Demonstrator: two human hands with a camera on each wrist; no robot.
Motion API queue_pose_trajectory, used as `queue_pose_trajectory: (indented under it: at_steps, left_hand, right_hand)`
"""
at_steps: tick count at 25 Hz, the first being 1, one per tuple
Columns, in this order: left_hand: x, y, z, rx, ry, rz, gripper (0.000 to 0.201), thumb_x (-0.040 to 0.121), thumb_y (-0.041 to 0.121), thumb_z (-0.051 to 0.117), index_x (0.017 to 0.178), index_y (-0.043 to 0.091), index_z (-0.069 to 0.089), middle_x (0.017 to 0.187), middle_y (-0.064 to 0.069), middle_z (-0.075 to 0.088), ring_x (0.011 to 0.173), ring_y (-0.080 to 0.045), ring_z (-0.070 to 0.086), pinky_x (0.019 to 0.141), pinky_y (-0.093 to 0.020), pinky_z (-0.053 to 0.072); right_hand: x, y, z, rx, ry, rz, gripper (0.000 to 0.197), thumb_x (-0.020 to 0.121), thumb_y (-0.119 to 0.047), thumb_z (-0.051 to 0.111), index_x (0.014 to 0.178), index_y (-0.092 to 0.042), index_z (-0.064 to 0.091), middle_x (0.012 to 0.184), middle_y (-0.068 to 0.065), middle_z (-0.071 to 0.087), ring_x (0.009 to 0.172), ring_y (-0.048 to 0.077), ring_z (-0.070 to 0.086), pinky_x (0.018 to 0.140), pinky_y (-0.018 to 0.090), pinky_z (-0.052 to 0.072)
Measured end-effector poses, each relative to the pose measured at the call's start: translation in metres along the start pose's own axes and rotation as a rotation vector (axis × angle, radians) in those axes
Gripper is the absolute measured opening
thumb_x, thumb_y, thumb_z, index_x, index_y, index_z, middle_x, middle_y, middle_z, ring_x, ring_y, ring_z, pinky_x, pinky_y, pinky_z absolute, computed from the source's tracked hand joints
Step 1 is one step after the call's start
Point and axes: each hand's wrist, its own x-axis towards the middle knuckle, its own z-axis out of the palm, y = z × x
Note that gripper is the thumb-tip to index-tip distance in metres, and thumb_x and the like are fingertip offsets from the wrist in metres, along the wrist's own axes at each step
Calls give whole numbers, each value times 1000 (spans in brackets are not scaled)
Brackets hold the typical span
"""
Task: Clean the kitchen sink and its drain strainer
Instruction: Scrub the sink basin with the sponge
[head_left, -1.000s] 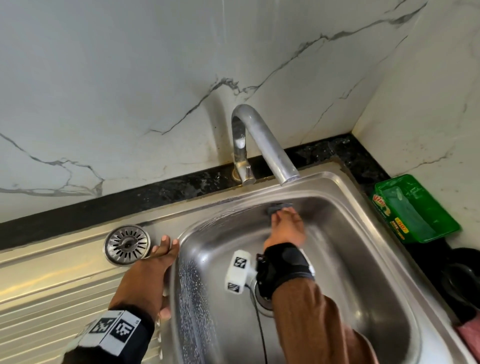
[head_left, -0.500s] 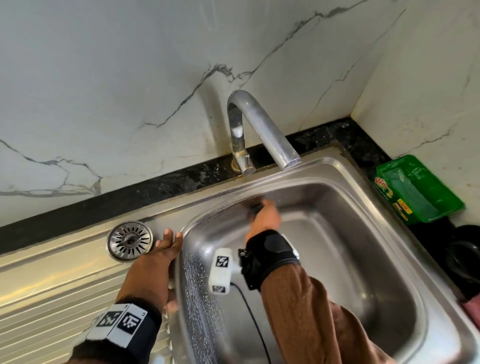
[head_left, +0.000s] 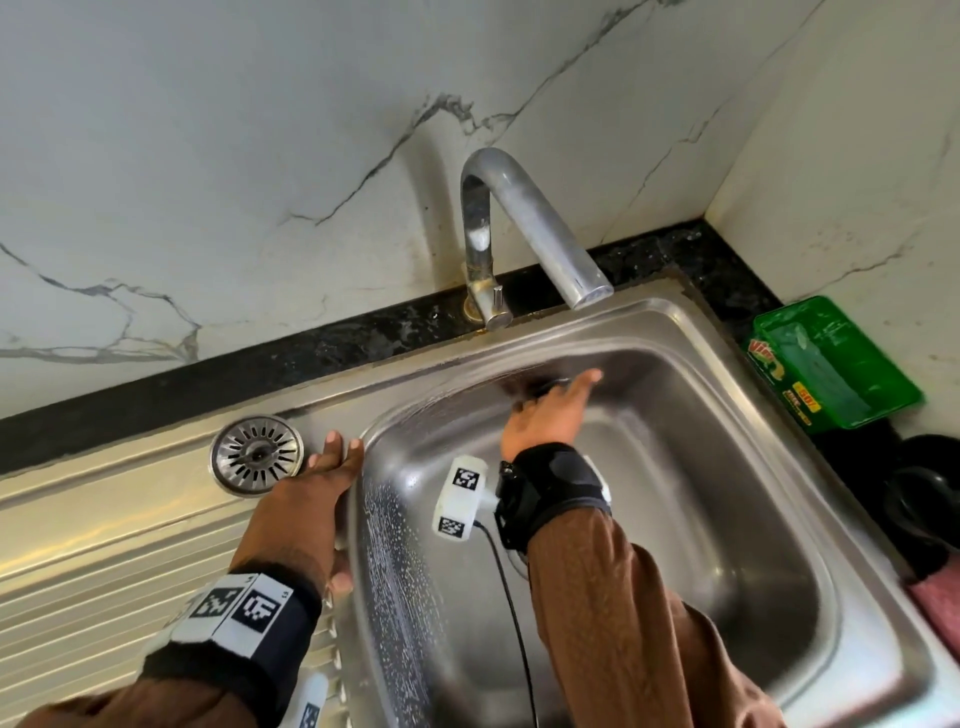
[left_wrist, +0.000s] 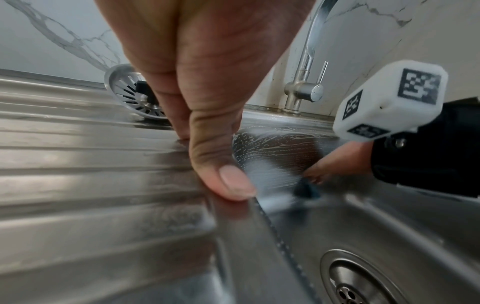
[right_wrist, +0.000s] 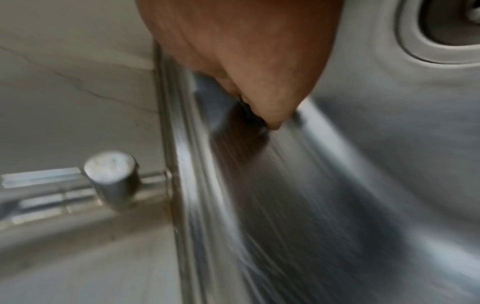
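My right hand (head_left: 545, 415) reaches into the steel sink (head_left: 675, 519) and holds a dark scrub pad (head_left: 540, 387) against the back wall, just below the spout. In the left wrist view its fingers curl over the pad (left_wrist: 307, 191). The right wrist view is motion-blurred, with the thumb over the pad (right_wrist: 249, 115). Streaks of soap cover the left and back walls. My left hand (head_left: 311, 499) lies flat on the sink's left rim, holding nothing. The round drain strainer (head_left: 256, 453) lies on the drainboard right beside its fingertips. The drain opening (left_wrist: 348, 288) has no strainer in it.
The curved steel faucet (head_left: 519, 223) arches over the back of the basin, and marble walls close the back and right. On the black counter at the right are a green soap dish (head_left: 831, 364), a black object (head_left: 924, 499) and a pink cloth (head_left: 940, 603).
My right hand slid the pad left along the back wall, then higher up it, its fingers now pointing right. The left hand stayed on the rim.
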Motion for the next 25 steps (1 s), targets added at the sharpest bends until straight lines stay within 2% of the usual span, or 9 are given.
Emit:
queue_pose_trajectory:
  at_steps: [3,7,9,12,14,17,20,22,25]
  left_hand:
    - [0,2,0,60,18,9,117,67,3,82,153,38,13,159,12,9,147,-18,25,117,-25,19]
    - [1,-1,1,84,6,-5,119,64,7,86,153,39,14,159,12,11,147,-18,25,118,-27,17]
    - [1,0,1,106,-3,-13,119,64,7,86,154,38,15,160,11,15,146,-17,27,119,-27,20]
    - [0,1,-1,132,2,-18,114,67,8,84,153,38,15,160,10,19,145,-17,29,117,-26,19]
    - [-2,3,-3,154,-14,-17,114,67,11,85,154,37,16,160,9,20,145,-17,30,117,-26,18]
    - [-3,5,-4,137,-25,-34,114,63,12,87,153,36,21,157,8,29,141,-18,37,117,-28,22]
    - [-5,7,-3,105,-26,-46,112,62,11,88,152,35,25,149,5,46,133,-21,49,117,-33,32]
    - [-6,7,-4,117,-34,-45,112,63,9,87,153,34,23,149,4,45,133,-21,48,116,-34,33]
    - [-5,9,-7,140,-62,-44,117,61,12,88,153,35,20,153,4,39,141,-22,37,119,-34,24]
  right_hand:
    - [-11,26,-2,-233,-161,335,132,61,-97,40,157,-14,2,162,19,11,150,36,14,122,50,12]
    - [7,-14,-7,59,144,-99,74,97,-68,27,158,-27,12,165,7,15,150,29,19,121,43,17]
    - [23,-12,-17,61,49,-47,92,87,-82,26,158,-25,13,164,3,16,151,25,18,123,39,12]
    - [16,34,-19,-239,-124,265,134,59,-98,38,157,-12,6,162,17,17,149,36,19,122,51,16]
    - [12,29,-19,-219,-149,286,138,57,-99,39,157,-12,1,162,17,13,150,37,15,122,52,13]
    - [18,-32,-28,-131,57,-123,110,74,-91,29,158,-22,10,164,11,13,151,33,16,122,51,13]
    - [21,-41,-53,-464,231,-384,81,95,-70,20,157,-18,19,162,11,24,147,32,28,121,45,24]
    - [9,3,-53,-892,161,-285,74,99,-65,16,155,-17,24,160,10,28,147,27,29,118,35,22]
    - [-3,81,-62,-1402,-109,-146,58,103,-51,33,152,-20,31,151,19,41,137,31,43,110,34,32]
